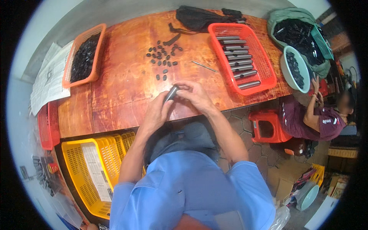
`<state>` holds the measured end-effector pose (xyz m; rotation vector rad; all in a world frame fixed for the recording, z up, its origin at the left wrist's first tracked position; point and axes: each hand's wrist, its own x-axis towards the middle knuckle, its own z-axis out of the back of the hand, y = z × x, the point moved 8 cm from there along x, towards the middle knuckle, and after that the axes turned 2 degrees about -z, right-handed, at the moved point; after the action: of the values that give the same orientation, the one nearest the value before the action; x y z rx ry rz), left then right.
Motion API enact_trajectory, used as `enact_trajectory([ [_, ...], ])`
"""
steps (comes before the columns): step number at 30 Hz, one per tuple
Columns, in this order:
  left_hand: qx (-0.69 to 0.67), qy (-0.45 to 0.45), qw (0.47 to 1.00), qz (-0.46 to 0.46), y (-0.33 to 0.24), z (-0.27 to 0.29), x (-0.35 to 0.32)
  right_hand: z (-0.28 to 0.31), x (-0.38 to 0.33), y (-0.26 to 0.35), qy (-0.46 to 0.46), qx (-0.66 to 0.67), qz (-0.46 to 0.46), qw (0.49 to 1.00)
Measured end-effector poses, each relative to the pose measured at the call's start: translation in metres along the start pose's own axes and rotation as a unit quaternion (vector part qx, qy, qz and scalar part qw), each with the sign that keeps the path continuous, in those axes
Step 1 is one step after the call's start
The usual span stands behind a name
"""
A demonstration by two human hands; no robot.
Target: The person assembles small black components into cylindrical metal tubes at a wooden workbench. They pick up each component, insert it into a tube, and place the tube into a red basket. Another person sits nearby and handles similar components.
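A short grey metal tube [171, 94] is tilted between my hands, just over the near edge of the wooden table [119, 76]. My left hand [156, 111] is closed around its lower part. The fingers of my right hand [196, 96] pinch in at its upper end; whether a small part is between them is hidden. Beyond my hands lie several small black oval plugs [165, 71], scattered in a loose group. To their right, a thin metal rod [204, 66] rests on the wood. Similar metal tubes [239, 62] lie in a row inside a red plastic basket [265, 53].
An orange basket [100, 51] of black parts stands far left, beside newspaper [48, 82]. Black cloth [197, 18] lies at the back. At right are a pale-blue basin [304, 89], a green sack [281, 14], a red stool [268, 126] and a seated person [326, 124]. Yellow crates [73, 165] stand lower left.
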<state>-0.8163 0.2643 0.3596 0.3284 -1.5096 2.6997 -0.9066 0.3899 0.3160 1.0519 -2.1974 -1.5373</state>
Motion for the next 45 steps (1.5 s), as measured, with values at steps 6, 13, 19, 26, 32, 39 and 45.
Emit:
enact_trajectory([
  [6,0.191,0.025,0.979,-0.069,0.019,-0.006,0.018,0.003,0.012,0.023,-0.023,-0.171,-0.024,0.985],
  [13,0.302,-0.025,0.941,-0.151,0.01,-0.009,0.033,0.024,0.038,0.015,-0.052,-0.365,0.065,0.927],
  [19,0.256,-0.01,0.96,-0.109,0.01,-0.011,0.03,0.028,0.028,0.015,-0.046,-0.378,0.092,0.92],
  [26,0.271,-0.027,0.954,-0.127,0.008,-0.01,0.027,0.03,0.025,0.015,-0.034,-0.375,0.124,0.918],
  [32,0.279,-0.023,0.955,-0.098,0.006,-0.007,0.025,0.035,0.023,0.01,-0.026,-0.34,0.132,0.931],
  [39,0.296,-0.024,0.95,-0.094,0.003,-0.009,0.023,0.031,0.02,0.015,-0.028,-0.373,0.132,0.918],
  [45,0.299,-0.039,0.947,-0.114,0.002,-0.01,0.022,0.02,0.02,0.03,0.005,-0.404,0.16,0.901],
])
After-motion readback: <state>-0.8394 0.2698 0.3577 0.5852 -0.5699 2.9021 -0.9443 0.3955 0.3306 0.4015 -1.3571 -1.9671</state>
